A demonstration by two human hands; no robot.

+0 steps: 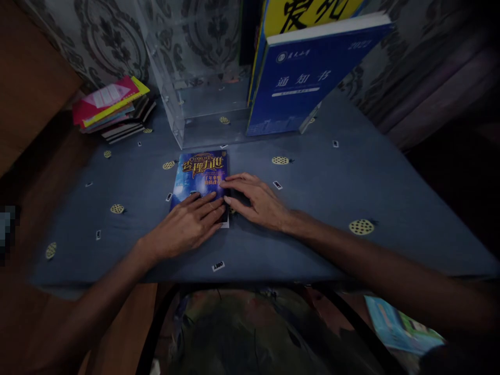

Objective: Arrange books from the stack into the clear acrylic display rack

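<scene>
Lying beneath the fingers (210,208), blue book (198,178)

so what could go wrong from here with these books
The small book could skew on the tablecloth if the left grip, resting on it, pushes sideways. The tall blue book stands on end, so a bump might tip it. The uneven stack at the left might slide if knocked.

The light is dim — corners darkest, edges blurred.
</scene>
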